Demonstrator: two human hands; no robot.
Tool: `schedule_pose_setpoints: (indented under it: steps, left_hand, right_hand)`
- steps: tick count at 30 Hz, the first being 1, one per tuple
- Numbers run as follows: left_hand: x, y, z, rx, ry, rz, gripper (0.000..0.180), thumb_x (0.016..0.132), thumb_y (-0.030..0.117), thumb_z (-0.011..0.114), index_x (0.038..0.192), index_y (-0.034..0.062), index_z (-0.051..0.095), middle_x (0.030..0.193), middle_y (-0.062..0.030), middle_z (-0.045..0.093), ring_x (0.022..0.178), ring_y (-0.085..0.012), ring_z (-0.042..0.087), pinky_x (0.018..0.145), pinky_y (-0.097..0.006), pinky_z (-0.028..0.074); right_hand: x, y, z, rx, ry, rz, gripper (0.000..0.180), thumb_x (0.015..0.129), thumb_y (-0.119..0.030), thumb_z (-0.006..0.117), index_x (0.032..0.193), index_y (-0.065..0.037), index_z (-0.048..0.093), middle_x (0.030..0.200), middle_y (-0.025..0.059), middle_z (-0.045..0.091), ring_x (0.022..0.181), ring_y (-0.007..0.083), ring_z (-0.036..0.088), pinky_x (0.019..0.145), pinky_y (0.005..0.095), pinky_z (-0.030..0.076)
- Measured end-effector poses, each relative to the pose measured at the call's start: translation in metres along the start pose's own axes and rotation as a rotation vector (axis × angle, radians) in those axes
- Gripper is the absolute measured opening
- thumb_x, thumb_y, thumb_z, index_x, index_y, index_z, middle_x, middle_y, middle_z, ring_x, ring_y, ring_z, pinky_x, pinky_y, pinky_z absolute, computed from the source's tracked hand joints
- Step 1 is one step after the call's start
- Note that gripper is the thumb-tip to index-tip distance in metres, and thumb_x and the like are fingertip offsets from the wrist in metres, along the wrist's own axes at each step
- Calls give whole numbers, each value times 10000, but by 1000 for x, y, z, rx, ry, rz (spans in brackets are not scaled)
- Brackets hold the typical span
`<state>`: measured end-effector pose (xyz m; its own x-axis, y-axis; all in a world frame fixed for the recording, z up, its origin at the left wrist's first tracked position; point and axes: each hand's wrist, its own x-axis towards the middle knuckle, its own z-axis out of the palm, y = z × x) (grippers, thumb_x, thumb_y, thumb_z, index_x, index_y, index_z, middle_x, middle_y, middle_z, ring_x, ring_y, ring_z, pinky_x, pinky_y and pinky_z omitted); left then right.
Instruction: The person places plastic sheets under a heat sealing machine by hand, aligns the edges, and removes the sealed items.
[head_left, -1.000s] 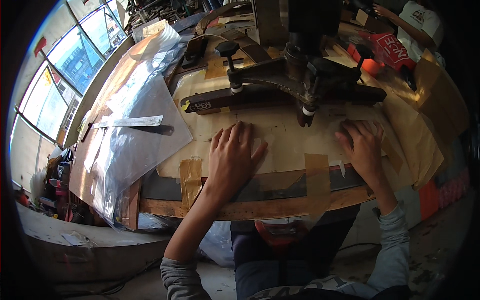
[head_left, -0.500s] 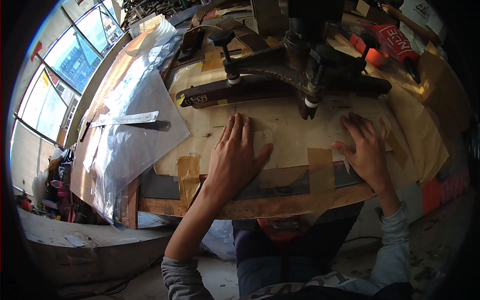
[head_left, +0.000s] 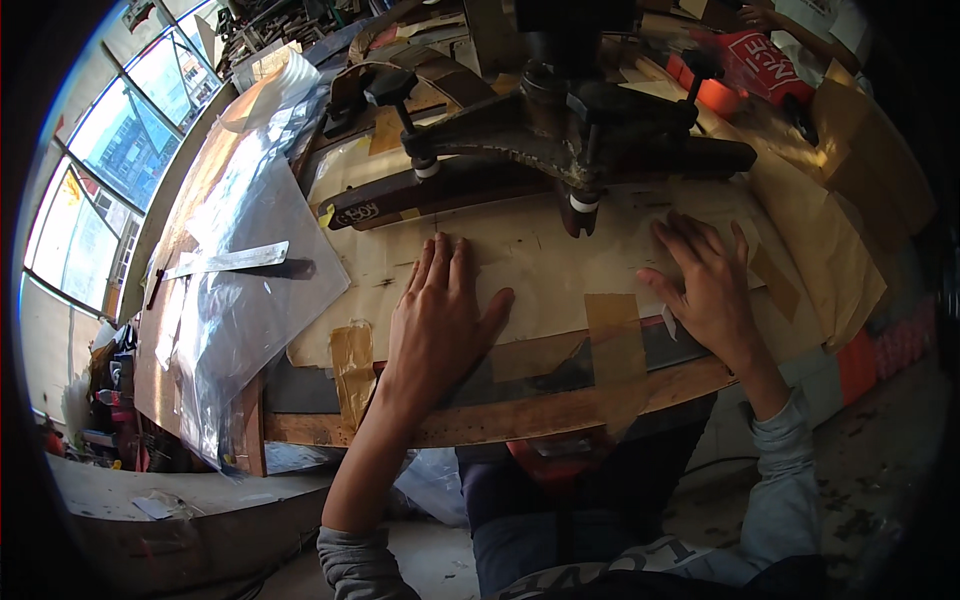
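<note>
Pressing our left hand (head_left: 440,320) and right hand (head_left: 708,285) flat, well apart, on the thin sheet (head_left: 545,255), we judge it light, floppy, slide-prone, best held by spread palms.

pale sheet (head_left: 540,255) flat on bench, taped edges, under both hands

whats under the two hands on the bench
Both the left hand and the right hand lie flat on a pale sheet held to the wooden bench with brown tape strips. What lies beneath the sheet is covered.
</note>
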<state>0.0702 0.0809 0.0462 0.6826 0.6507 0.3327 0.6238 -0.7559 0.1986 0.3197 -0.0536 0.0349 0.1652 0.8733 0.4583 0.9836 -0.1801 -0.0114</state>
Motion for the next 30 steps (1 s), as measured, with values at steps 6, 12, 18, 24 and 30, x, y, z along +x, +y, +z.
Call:
schedule_pose_setpoints:
  steps: [6, 12, 18, 24, 30]
  left_hand:
    - [2, 0, -3, -2, -13, 20, 625, 839, 339, 610, 1216, -135, 459, 1267, -358, 454, 1220, -440, 447, 1018, -429, 392]
    - [3, 1, -3, -14, -14, 15, 621, 838, 335, 611, 1223, -127, 453, 1266, -360, 452, 1213, -452, 449, 1017, -434, 392]
    - [3, 1, -2, -13, -17, 18, 621, 841, 335, 609, 1228, -124, 449, 1269, -363, 446, 1214, -458, 445, 1017, -437, 391]
    - [3, 1, -2, -1, -24, 15, 618, 850, 339, 600, 1225, -128, 447, 1265, -366, 447, 1215, -457, 444, 1019, -435, 389]
    - [3, 1, 0, -5, -21, 18, 622, 851, 343, 599, 1227, -128, 446, 1266, -368, 447, 1222, -456, 436, 1030, -435, 376]
  right_hand:
    - [0, 0, 0, 48, -7, 17, 526, 847, -466, 589, 1170, -50, 586, 1184, 146, 582, 1142, 249, 512, 1022, 566, 254]
    - [1, 2, 2, 25, -5, 4, 491, 860, -431, 588, 1180, -58, 573, 1198, 137, 576, 1147, 245, 512, 1014, 564, 277]
    - [3, 4, 3, 31, -4, 4, 473, 863, -417, 588, 1180, -65, 570, 1211, 133, 568, 1148, 247, 511, 1011, 566, 283]
    - [4, 2, 3, 45, 7, 10, 439, 865, -375, 592, 1180, -69, 573, 1207, 136, 571, 1143, 252, 514, 1000, 560, 301]
    - [4, 4, 5, 56, 24, 6, 440, 863, -359, 596, 1185, -61, 570, 1206, 139, 572, 1141, 258, 515, 995, 546, 314]
